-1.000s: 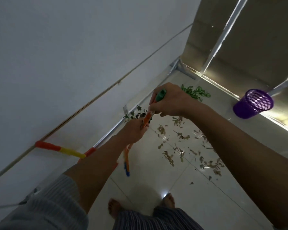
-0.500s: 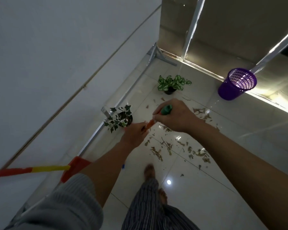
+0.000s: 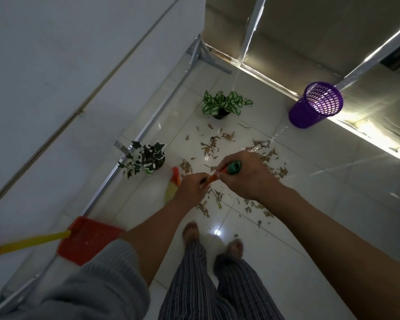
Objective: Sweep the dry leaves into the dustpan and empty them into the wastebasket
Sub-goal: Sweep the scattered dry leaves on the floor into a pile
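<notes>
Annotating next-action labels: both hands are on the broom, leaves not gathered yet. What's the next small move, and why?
Probably a short stroke drawing the dry leaves into one pile toward the feet. Both the left hand and right hand grip the broom handle; the leaves lie scattered, the red dustpan sits off to the left, and the purple wastebasket is far.

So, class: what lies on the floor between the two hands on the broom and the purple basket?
Head view: dry leaves lie scattered just beyond the hands, then bare tile up to the basket.
</notes>
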`<action>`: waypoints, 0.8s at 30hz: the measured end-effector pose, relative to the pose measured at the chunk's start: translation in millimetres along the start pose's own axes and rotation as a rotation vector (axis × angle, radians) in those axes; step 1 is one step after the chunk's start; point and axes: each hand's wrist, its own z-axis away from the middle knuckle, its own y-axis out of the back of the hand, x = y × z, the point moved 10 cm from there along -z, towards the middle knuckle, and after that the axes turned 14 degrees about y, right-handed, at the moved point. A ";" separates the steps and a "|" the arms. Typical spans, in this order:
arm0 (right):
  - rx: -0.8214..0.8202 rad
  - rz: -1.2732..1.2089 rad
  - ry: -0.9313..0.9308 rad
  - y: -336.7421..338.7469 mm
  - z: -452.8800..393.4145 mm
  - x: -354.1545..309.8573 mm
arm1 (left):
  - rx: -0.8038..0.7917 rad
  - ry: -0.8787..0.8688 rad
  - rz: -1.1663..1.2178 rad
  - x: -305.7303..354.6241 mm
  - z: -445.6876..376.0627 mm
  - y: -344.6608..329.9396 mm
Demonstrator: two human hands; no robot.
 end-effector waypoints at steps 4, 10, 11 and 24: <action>0.041 0.009 -0.008 28.0 -6.4 -6.2 | 0.013 -0.043 -0.009 26.6 -8.8 6.8; 0.096 -0.085 0.144 97.3 -26.6 -50.5 | 0.111 -0.159 0.001 66.6 -13.1 53.8; 0.108 -0.116 0.154 103.3 -30.2 -52.6 | 0.153 -0.154 -0.004 65.9 -15.5 60.8; 0.162 -0.136 -0.068 30.7 -19.4 56.8 | 0.097 0.019 0.003 23.7 -45.7 -10.3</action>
